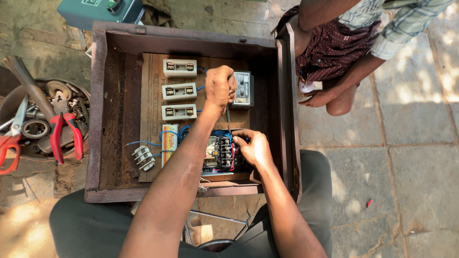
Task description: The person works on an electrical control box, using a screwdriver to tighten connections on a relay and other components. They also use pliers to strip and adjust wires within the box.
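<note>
A rusty open metal box [103, 119] lies in front of me with a wooden board inside. My left hand [220, 87] is closed around the handle of a screwdriver [228, 119], whose shaft points down at a black switch block [221, 154] with blue and red wires. My right hand [253, 147] rests on the right side of that block, fingers pinching at the wires beside the screwdriver tip. Three white fuse holders [179, 90] sit in a column on the board, left of my left hand. A small black and white unit [243, 89] is partly hidden behind that hand.
A round tray [43, 119] on the left holds red-handled pliers [65, 138], scissors [12, 138] and metal parts. A green box [98, 10] stands beyond the metal box. Another person [344, 52] crouches at the upper right, a hand resting near the box's right wall. Paved ground lies to the right.
</note>
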